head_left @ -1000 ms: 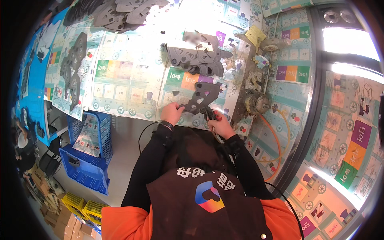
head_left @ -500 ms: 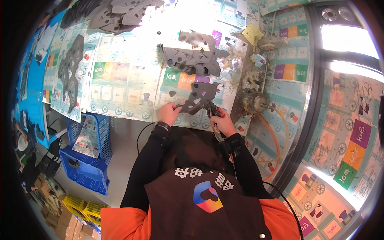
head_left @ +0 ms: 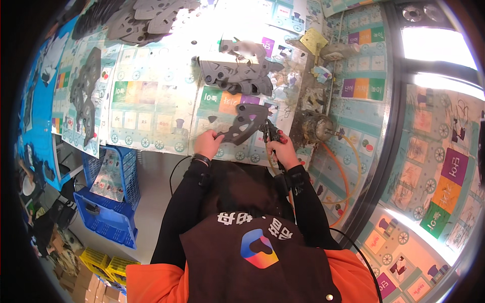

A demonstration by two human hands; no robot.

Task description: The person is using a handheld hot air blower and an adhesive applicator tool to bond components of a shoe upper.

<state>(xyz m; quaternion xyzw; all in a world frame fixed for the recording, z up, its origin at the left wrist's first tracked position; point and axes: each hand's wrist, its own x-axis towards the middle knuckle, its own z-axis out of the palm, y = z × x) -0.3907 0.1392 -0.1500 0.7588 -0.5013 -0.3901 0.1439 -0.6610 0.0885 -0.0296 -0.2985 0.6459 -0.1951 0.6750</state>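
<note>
My left hand [head_left: 207, 143] grips the lower end of a flat grey metal plate with cut-out holes [head_left: 245, 123], tilted above the front of the table. My right hand [head_left: 282, 151] holds a small dark hand tool with a red part [head_left: 272, 134], whose tip is against the plate's right edge. An orange hose [head_left: 348, 174] and a dark cable run off toward my right side. A pile of similar grey plates [head_left: 237, 73] lies just beyond on the table.
The table [head_left: 151, 108] is covered with printed play mats. More grey plates lie at the far left [head_left: 83, 96] and top [head_left: 144, 17]. A dirty round container [head_left: 310, 129] stands at the right. Blue crates [head_left: 108, 202] and yellow crates [head_left: 103, 262] sit on the floor to the left.
The plate has been lifted and turned a little between my hands; the tool stays at its right edge. Both hands stay in nearly the same place.
</note>
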